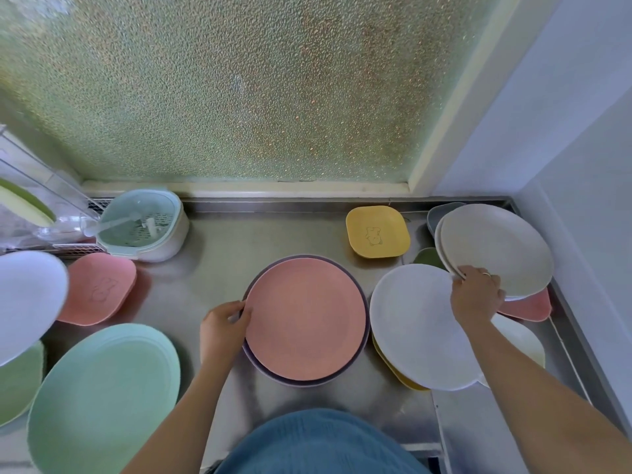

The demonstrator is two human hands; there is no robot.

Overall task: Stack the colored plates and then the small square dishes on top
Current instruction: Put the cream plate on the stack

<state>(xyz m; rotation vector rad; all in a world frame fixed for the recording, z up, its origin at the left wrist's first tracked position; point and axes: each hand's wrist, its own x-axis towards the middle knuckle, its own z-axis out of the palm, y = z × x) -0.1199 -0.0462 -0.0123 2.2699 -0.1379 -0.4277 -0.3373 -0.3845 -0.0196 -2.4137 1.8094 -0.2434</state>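
A pink round plate [306,318] lies on a purple plate [342,376] in the middle of the steel counter. My left hand [222,325] grips the left rim of that pair. My right hand [475,295] pinches the lower left edge of two beige plates [496,248], which are tilted up at the right. Below them a white plate [410,323] rests on a yellow plate [407,379]. A small yellow square dish [378,236] sits at the back. At the left lies a pink square dish [97,289], and another pink dish [526,307] is under the beige plates.
Mint green plates [106,395] lie at the front left, with a white plate [27,299] above them. A mint drainer basket [143,227] stands at the back left. A grey-blue dish [441,210] and a dark green one [429,258] sit behind. A frosted window and a wall close in the counter.
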